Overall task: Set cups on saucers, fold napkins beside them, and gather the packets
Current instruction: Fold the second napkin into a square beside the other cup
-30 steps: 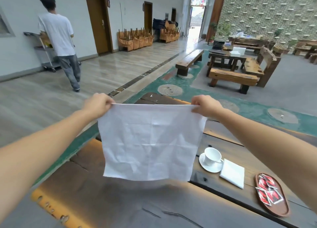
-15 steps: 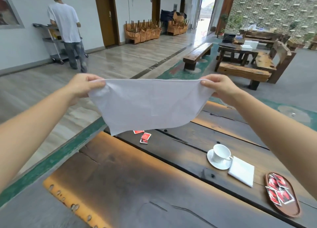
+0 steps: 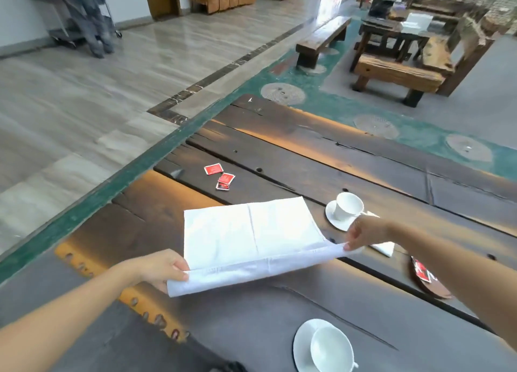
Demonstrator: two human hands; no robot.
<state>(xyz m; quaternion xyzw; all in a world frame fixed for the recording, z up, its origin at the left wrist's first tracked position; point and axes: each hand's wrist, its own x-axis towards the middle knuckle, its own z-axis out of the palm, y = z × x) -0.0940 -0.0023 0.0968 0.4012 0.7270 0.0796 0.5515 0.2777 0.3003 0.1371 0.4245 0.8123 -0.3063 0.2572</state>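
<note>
Both cups (image 3: 348, 205) sit on saucers; left hand (image 3: 163, 269) and right hand (image 3: 365, 231) pinch the half-laid napkin's (image 3: 251, 237) near corners. Three packets (image 3: 221, 176) lie loose; others seemingly trayed.

The table (image 3: 349, 159) was dark, rough wood with cracks. The napkin (image 3: 251, 231) was soft white cloth. The cups (image 3: 331, 349) looked shiny and smooth.

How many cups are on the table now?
2. The far cup stands just beyond the right hand, which pinches the napkin; the near cup stands at the picture's bottom edge.
</note>
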